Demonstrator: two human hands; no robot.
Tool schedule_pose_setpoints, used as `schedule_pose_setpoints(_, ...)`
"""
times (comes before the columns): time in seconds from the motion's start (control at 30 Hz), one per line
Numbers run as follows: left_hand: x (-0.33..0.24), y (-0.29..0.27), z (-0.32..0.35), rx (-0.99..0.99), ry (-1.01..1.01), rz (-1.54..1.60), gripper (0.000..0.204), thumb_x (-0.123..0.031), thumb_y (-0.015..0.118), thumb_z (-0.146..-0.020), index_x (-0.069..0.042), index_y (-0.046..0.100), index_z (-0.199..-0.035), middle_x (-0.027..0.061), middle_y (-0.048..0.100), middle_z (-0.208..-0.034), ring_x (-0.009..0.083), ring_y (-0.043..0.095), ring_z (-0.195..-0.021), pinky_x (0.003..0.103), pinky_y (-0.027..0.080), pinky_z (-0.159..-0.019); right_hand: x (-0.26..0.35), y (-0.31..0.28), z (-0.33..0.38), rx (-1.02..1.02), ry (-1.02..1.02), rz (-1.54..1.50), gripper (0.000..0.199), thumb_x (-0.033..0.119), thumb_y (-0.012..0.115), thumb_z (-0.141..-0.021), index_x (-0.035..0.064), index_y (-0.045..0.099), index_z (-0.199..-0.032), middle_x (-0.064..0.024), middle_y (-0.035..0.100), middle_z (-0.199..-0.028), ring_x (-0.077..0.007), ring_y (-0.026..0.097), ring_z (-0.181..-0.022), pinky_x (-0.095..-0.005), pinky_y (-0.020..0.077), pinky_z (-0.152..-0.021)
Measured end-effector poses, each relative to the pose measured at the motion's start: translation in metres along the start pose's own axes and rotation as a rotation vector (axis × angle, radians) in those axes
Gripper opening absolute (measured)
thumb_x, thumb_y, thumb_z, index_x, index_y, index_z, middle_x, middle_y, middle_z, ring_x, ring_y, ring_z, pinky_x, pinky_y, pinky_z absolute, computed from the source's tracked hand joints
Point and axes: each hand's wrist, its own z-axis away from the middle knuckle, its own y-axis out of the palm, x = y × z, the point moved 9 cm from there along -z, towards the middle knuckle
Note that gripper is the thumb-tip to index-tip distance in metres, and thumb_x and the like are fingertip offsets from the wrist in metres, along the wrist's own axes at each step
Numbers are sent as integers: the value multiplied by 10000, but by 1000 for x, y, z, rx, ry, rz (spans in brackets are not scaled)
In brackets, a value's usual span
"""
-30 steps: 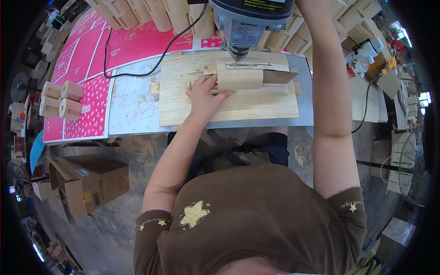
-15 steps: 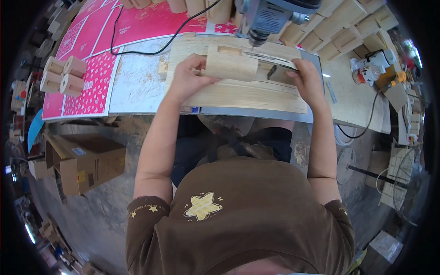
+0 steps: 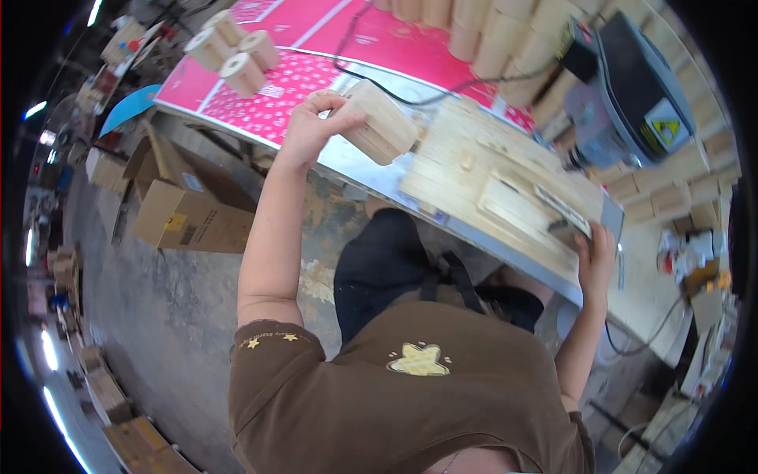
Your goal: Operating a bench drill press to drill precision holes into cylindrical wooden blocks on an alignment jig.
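Observation:
My left hand [image 3: 316,130] is closed around a pale wooden block [image 3: 377,126] with rounded sides. It holds the block tilted above the table's front edge, left of the wooden jig board [image 3: 446,146]. On that board lie raised wooden strips and a slim metal bar [image 3: 562,207] with a dark piece below it. My right hand [image 3: 598,251] is closed at the bar's right end, its fingers bent round it. Over the board's far side hangs a drill head [image 3: 580,154], blurred, with its bit hard to make out.
Several wooden cylinders with holes [image 3: 241,73] stand on the pink sheet [image 3: 304,71] at the left. More wooden pieces [image 3: 505,39] are stacked at the back. A black cable [image 3: 418,103] crosses the table. An open cardboard box [image 3: 193,209] sits on the floor.
The wooden block has come off the jig in my left hand and moved left. My right hand stays at the bar's end. The whole view has turned and shifted.

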Motion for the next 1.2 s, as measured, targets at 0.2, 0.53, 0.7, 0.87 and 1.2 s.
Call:
schedule_pose_setpoints(0.2,-79,-86,-11,-370,206,-720,530,-239,846,-580,57,655,-976,136,427,-1252,266,490,-1134,357,479,-902,-6,1,9,-6,40,49,331,46,634,-763,-4,540,-1076,-172,515,-930,-360,492,-888,-409,401,-777)
schedule_pose_setpoints(0.53,-145,-234,-137,-639,361,-1171,498,-313,804,-592,26,694,-939,152,650,-857,249,644,-836,315,493,-765,-8,3,10,-25,85,65,375,65,663,-738,-2,529,-1082,-162,535,-954,-343,495,-896,-395,400,-787)
schedule_pose_setpoints(0.7,-116,-261,-218,-635,260,-1263,443,-311,781,-611,-36,709,-950,152,684,-828,235,665,-727,333,504,-680,-12,5,12,5,153,78,357,83,665,-733,5,529,-1055,-154,536,-939,-347,494,-889,-408,396,-784)
schedule_pose_setpoints(0.87,-89,-293,-263,-632,192,-1255,356,-329,756,-615,-56,721,-840,153,682,-833,296,656,-779,378,493,-746,-3,2,8,-8,211,109,360,71,679,-696,11,537,-1022,-154,530,-933,-345,489,-891,-404,393,-785)
schedule_pose_setpoints(1.2,-84,-259,-252,-881,65,-1569,535,-408,689,-758,-191,576,-1234,149,582,-1192,310,538,-1118,388,413,-959,2,-2,5,-43,281,105,386,27,701,-601,24,562,-961,-126,505,-850,-319,488,-821,-393,391,-731)
